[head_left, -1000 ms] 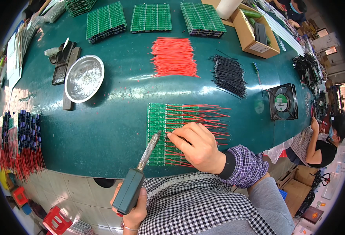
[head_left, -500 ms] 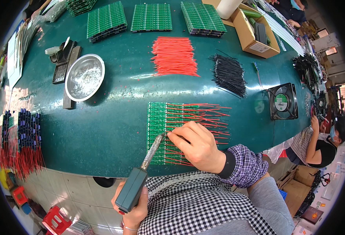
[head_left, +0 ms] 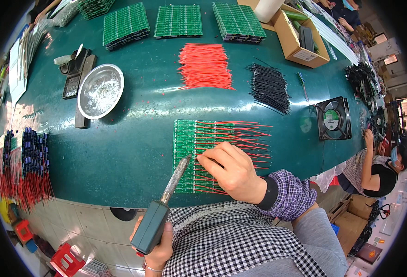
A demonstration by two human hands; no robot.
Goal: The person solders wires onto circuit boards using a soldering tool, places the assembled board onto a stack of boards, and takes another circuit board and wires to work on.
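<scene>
A soldering iron (head_left: 153,226) with a dark grey-green body is gripped in my left hand (head_left: 162,251). Its metal barrel slants up to the green circuit board panel (head_left: 182,138), and the tip lies just left of my right fingertips. My right hand (head_left: 233,173) is closed in a pinch over the panel, on a thin red wire whose end is mostly hidden by the fingers. Rows of red wires (head_left: 235,131) run rightward from the panel, above and below this hand, with some darker wires among them.
Beyond the panel lie a red wire bundle (head_left: 204,67), a black wire bundle (head_left: 270,87) and stacked green boards (head_left: 239,21). A metal bowl (head_left: 115,106) sits at left, wired boards (head_left: 35,152) at the left edge, a fan (head_left: 333,119) at right. A co-worker (head_left: 374,173) sits far right.
The soldering iron has shifted slightly left, its tip drawing a little away from my right fingertips. My right hand has stayed almost still over the panel.
</scene>
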